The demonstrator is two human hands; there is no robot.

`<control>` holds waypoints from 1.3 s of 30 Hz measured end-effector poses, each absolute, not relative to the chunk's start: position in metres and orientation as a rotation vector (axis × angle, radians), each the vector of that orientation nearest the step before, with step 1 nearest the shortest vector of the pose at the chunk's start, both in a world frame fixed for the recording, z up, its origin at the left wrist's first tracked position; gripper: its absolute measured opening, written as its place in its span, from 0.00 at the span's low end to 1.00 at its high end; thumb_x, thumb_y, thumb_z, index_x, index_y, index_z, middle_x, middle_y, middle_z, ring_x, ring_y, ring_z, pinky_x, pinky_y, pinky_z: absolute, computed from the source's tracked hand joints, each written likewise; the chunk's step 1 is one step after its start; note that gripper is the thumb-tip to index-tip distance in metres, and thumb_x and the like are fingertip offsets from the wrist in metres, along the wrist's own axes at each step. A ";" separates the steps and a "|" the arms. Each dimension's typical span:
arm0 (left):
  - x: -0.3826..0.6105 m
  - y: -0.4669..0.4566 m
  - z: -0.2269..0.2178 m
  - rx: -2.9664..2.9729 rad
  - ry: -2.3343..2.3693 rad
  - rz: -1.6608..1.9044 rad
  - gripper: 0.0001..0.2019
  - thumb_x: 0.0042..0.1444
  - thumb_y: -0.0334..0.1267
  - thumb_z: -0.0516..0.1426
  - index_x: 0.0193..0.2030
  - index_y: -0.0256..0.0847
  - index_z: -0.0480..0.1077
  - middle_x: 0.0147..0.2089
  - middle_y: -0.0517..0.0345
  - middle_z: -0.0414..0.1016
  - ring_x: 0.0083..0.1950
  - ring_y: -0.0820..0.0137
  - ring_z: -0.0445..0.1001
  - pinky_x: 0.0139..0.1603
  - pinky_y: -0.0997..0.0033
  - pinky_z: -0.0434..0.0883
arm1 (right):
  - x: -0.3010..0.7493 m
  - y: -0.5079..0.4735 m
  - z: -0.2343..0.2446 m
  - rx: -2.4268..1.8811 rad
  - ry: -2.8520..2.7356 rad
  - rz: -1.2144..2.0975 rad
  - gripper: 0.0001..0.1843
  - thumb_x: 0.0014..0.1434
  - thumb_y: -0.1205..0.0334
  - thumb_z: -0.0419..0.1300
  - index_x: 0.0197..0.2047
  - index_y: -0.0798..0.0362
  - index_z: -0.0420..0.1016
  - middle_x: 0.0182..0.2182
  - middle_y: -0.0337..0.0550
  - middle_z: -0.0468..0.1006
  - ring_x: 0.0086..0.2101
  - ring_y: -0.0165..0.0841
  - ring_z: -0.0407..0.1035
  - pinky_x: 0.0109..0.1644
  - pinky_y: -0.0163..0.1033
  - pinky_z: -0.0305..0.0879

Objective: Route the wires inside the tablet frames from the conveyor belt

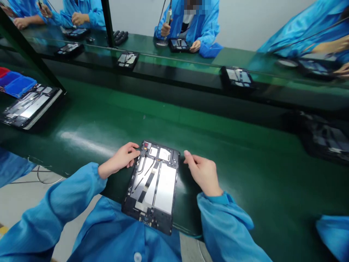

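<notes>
The opened tablet (153,183) lies flat at the near edge of the glossy green worktop (231,145), partly overhanging it. The left hand (120,160) rests at its 10 o'clock corner, fingers curled loosely on the frame. The right hand (203,173) sits just beside the 2 o'clock edge, fingers relaxed, holding nothing. A second tablet (28,107) lies at 10 o'clock. Beyond, a parallel bench (196,69) carries more units before seated people in blue coats (197,25) and a pale wall (245,18).
</notes>
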State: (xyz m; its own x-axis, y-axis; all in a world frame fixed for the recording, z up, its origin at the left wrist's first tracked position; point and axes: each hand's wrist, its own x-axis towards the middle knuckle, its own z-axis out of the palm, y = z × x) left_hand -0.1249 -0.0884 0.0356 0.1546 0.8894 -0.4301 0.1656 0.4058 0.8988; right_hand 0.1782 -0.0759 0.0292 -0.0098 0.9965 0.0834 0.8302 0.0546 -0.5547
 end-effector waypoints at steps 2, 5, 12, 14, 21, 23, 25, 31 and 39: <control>-0.130 -0.100 0.039 1.228 1.410 0.711 0.20 0.60 0.45 0.56 0.57 0.40 0.65 0.42 0.56 0.70 0.27 0.77 0.69 0.24 0.75 0.68 | 0.182 -0.084 0.025 -1.793 -2.087 0.588 0.35 0.67 0.38 0.45 0.18 0.51 0.73 0.18 0.44 0.72 0.23 0.36 0.69 0.31 0.39 0.56; -0.125 -0.119 0.047 1.505 1.452 0.700 0.21 0.60 0.42 0.56 0.59 0.43 0.68 0.57 0.48 0.66 0.48 0.66 0.73 0.47 0.65 0.73 | 0.178 -0.093 0.021 -1.613 -2.304 0.572 0.35 0.67 0.39 0.45 0.17 0.50 0.69 0.18 0.44 0.70 0.23 0.36 0.67 0.30 0.39 0.54; -0.120 -0.121 0.050 1.203 1.284 0.933 0.29 0.60 0.43 0.58 0.68 0.45 0.59 0.64 0.47 0.67 0.59 0.60 0.70 0.60 0.58 0.69 | 0.160 -0.093 0.009 -1.234 -2.318 0.646 0.23 0.67 0.46 0.51 0.26 0.50 0.70 0.23 0.42 0.71 0.26 0.36 0.67 0.31 0.40 0.59; -0.144 -0.112 0.056 1.074 1.267 0.911 0.34 0.56 0.45 0.62 0.68 0.43 0.60 0.61 0.45 0.70 0.48 0.62 0.77 0.47 0.63 0.74 | 0.155 -0.094 0.009 -1.154 -2.342 0.714 0.16 0.67 0.48 0.53 0.36 0.48 0.74 0.28 0.42 0.74 0.30 0.36 0.69 0.35 0.40 0.62; -0.340 -0.065 0.100 1.201 1.790 0.956 0.42 0.40 0.54 0.69 0.61 0.36 0.68 0.62 0.45 0.71 0.59 0.55 0.71 0.58 0.60 0.70 | 0.145 -0.095 0.005 -1.170 -2.236 0.808 0.18 0.71 0.52 0.47 0.36 0.50 0.73 0.31 0.42 0.75 0.34 0.35 0.69 0.41 0.39 0.62; -0.390 -0.054 0.113 1.268 1.992 0.887 0.39 0.37 0.55 0.69 0.56 0.38 0.71 0.58 0.48 0.75 0.57 0.55 0.73 0.56 0.60 0.72 | 0.141 -0.095 0.006 -1.219 -2.210 0.781 0.18 0.70 0.53 0.48 0.34 0.50 0.73 0.30 0.42 0.74 0.34 0.35 0.69 0.40 0.38 0.61; -0.415 -0.044 0.116 1.477 2.205 0.766 0.33 0.42 0.58 0.63 0.52 0.41 0.72 0.51 0.56 0.79 0.55 0.56 0.75 0.57 0.57 0.71 | 0.137 -0.096 0.007 -1.278 -2.173 0.736 0.16 0.70 0.55 0.50 0.34 0.50 0.73 0.30 0.41 0.75 0.33 0.34 0.69 0.39 0.37 0.60; -0.311 -0.023 0.060 2.237 1.928 0.861 0.16 0.62 0.49 0.46 0.52 0.58 0.67 0.48 0.71 0.78 0.46 0.66 0.78 0.51 0.59 0.74 | 0.127 -0.103 0.005 -1.384 -2.111 0.594 0.02 0.58 0.64 0.61 0.33 0.50 0.75 0.29 0.37 0.76 0.32 0.30 0.71 0.36 0.32 0.60; -0.050 -0.023 0.000 2.222 1.036 0.836 0.12 0.62 0.37 0.48 0.41 0.44 0.73 0.40 0.56 0.78 0.42 0.69 0.77 0.44 0.72 0.74 | 0.140 -0.082 0.001 -1.442 -1.886 0.560 0.03 0.55 0.67 0.61 0.30 0.51 0.75 0.24 0.35 0.75 0.26 0.27 0.67 0.32 0.29 0.59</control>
